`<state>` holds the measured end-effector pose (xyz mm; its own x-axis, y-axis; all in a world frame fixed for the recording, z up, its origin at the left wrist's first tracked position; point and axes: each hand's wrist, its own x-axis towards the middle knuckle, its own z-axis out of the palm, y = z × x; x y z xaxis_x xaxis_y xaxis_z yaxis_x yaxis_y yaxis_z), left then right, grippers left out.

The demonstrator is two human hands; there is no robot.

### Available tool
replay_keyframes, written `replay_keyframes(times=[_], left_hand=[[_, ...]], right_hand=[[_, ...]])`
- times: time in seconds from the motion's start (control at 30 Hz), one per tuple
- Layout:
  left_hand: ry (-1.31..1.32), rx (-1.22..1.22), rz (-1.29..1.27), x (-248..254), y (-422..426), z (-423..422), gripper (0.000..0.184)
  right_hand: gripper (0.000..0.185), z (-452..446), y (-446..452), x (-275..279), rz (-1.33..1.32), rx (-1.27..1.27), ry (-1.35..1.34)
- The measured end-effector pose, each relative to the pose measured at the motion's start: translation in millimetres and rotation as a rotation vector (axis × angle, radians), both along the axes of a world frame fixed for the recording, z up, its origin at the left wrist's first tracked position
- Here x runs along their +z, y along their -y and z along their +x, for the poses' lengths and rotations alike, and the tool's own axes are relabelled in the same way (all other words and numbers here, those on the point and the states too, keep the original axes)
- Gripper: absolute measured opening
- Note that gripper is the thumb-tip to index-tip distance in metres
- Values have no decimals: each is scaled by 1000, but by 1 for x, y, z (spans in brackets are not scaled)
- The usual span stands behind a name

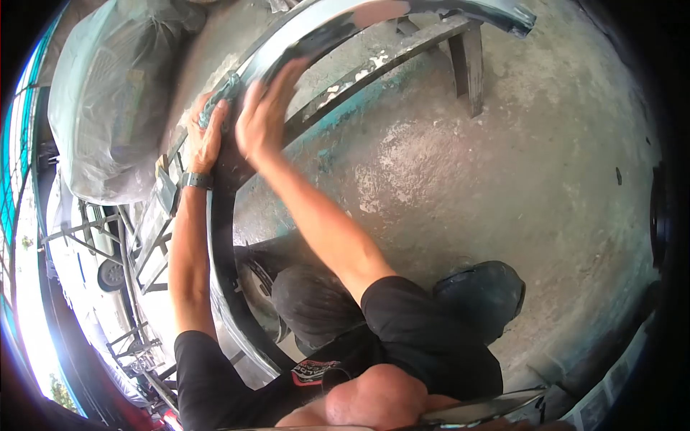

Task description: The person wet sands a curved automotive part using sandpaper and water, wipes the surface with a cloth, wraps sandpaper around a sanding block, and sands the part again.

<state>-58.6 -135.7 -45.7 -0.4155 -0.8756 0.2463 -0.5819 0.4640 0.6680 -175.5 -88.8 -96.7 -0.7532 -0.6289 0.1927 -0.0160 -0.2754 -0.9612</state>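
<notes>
A long curved panel (316, 32), partly white, dark and pinkish, arcs from the top right down the left side of my body. At its left part my left hand (206, 133) is closed on a crumpled blue-grey cloth (224, 100), pressed near the panel's edge. Just to the right, my right hand (264, 118) lies on or just over the panel's dark face, fingers extended and somewhat blurred; nothing shows in it. Whether its palm touches the surface cannot be made out.
A dark stand (471, 72) with legs is under the panel. A large plastic-wrapped bundle (115, 108) sits at the upper left. Metal frames (133, 251) and a vehicle wheel (111, 276) are at the left. My knees are below the panel, above the stained concrete floor (560, 179).
</notes>
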Motion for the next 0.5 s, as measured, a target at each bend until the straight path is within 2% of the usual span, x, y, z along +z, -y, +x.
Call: replay_keyframes(times=[0.07, 0.13, 0.2, 0.27, 0.37, 0.47, 0.5], left_hand=[[7, 15, 18, 6, -4, -6, 39], [-7, 35, 43, 5, -8, -4, 38], [71, 6, -8, 10, -9, -5, 39], [122, 16, 1, 8, -3, -1, 40], [62, 20, -19, 3, -2, -1, 41], [45, 3, -32, 9, -12, -8, 41], [89, 36, -2, 11, -10, -6, 39]], right_hand=[[75, 33, -9, -15, 44, 42, -146], [74, -11, 8, -3, -42, -89, -75], [72, -54, 30, 4, 67, -175, 18], [73, -39, 18, 0, 1, -126, -12], [73, 25, -8, -11, 59, 28, -181], [72, -37, 28, -4, -46, -193, -76], [71, -62, 46, -2, 50, -299, -56]])
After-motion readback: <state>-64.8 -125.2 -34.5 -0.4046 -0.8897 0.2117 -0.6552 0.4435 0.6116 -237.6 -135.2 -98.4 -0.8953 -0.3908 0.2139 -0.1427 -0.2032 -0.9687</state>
